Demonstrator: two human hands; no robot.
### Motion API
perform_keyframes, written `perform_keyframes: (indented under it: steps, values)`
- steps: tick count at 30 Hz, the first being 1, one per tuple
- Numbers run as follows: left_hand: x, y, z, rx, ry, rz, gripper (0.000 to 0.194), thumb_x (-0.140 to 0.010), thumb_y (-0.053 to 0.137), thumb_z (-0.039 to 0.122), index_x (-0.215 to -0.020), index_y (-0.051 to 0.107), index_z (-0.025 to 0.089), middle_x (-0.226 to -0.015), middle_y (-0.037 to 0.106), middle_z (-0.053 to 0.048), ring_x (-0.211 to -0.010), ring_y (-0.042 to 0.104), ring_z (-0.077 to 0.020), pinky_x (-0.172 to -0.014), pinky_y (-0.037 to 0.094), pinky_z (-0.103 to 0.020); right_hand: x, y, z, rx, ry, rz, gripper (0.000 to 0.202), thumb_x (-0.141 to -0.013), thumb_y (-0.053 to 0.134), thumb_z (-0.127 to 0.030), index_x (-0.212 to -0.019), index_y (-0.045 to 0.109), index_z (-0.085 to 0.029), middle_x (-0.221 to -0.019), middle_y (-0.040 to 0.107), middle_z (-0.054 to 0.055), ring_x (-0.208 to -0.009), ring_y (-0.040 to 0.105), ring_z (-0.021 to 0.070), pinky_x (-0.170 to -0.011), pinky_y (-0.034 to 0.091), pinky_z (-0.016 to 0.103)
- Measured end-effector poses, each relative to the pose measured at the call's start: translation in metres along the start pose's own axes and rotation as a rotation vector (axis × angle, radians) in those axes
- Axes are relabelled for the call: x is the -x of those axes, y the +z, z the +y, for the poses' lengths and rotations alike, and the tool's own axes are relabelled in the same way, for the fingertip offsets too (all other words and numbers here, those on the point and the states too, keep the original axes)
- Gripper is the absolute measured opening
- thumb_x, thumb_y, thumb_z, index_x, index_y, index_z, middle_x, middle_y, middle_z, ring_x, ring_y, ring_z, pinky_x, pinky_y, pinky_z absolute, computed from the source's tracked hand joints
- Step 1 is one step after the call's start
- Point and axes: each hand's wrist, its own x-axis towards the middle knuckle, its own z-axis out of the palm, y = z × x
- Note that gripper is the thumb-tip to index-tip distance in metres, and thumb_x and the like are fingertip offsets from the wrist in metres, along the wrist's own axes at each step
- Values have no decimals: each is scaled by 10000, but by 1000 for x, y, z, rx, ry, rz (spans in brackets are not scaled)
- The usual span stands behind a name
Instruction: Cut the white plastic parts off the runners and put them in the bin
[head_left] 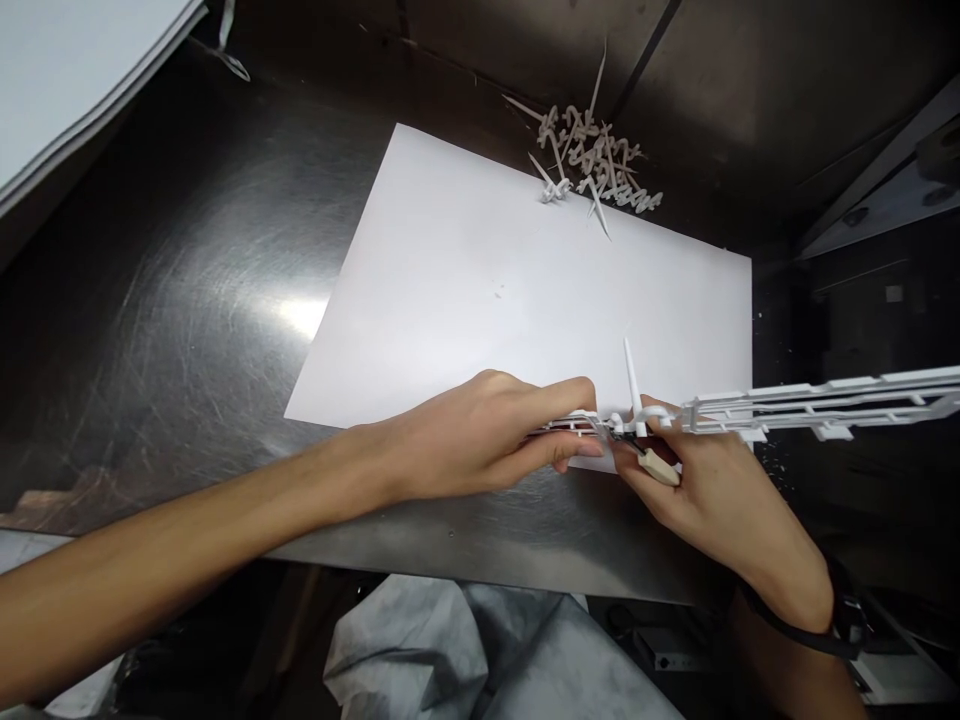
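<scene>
Currently left hand (480, 440) has its grip narrow, thumb and index finger pinching a white plastic frame (832, 402). Frame sits between the hands, over the near edge of a white sheet (450, 270); its long lattice section runs past the right hand (724, 495) and out at the right edge of view. Right grip is closed on a pale-handled tool (660, 467), dark end against or just beside the frame, can't tell which. White spike (631, 372) points up from the frame near the right fingers. Pile of spiked white parts (600, 155) lies at the sheet's far edge, partly on it, partly on the metal counter (210, 290). Dark wristband (847, 615) on right wrist.
</scene>
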Motion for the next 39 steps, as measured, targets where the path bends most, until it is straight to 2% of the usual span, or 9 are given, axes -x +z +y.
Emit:
perform_keyframes:
  steps: [2,6,9,14,21,27,32,35,39]
  values:
    - [0,0,-1,26,-13,-6,245,-1217,549,405,-1135,638,192,-911,813,0,-713,740,-122,-663,457,-233,0,1,0,14,0,5,179,-1103,579,-351,-968,611,-239,-842,689,16,-708,633,251,-693,410,374]
    - [-2,1,1,102,-64,-22,216,-1210,570,395,-1133,631,203,-921,807,15,-723,734,-109,-673,488,-211,-1,1,0,36,2,-7,272,-1090,587,-339,-846,504,-253,-650,562,-43,-512,527,191,-581,340,346]
    - [-3,1,2,155,-114,-42,234,-1204,581,419,-1126,634,205,-926,798,22,-691,720,-95,-646,505,-197,-1,0,-1,62,-4,-11,225,-1077,578,-325,-870,536,-248,-611,538,-61,-469,493,177,-558,320,341]
    - [-4,3,4,245,-171,-45,234,-1190,612,417,-1084,627,209,-921,795,33,-676,715,-82,-633,534,-171,-2,-1,-2,48,16,-43,264,-1041,561,-290,-787,505,-247,-605,533,-59,-491,452,166,-564,314,341]
    - [-4,8,6,338,-243,-16,171,-1149,698,330,-1042,627,216,-760,721,90,-626,682,-81,-592,524,-157,-6,0,1,-50,104,-157,319,-1032,551,-314,-737,457,-239,-616,468,-53,-555,412,167,-589,293,351]
    - [-4,10,2,379,-299,8,173,-1137,704,346,-1049,632,215,-868,778,40,-624,691,-116,-579,555,-197,-16,2,2,-116,145,-239,315,-1025,565,-347,-731,517,-244,-604,460,-43,-557,406,180,-594,273,360]
    - [-6,8,-1,427,-396,17,238,-1136,697,404,-1021,617,212,-928,797,1,-655,707,-139,-559,566,-215,-25,6,3,-200,204,-201,445,-1027,621,-357,-663,396,-237,-554,394,-51,-535,334,163,-546,242,348]
    - [-8,7,-1,461,-425,50,249,-1125,714,422,-1041,619,207,-941,805,-12,-672,709,-149,-581,582,-232,-26,3,2,-272,221,-170,424,-1048,619,-376,-691,436,-240,-579,427,-54,-551,376,165,-546,275,333]
    - [-7,7,1,514,-386,90,209,-1120,738,380,-1098,659,188,-1011,827,-37,-767,723,-147,-729,639,-252,-23,-3,1,-459,272,-137,427,-1108,612,-480,-766,531,-237,-670,458,-57,-608,413,164,-543,323,310]
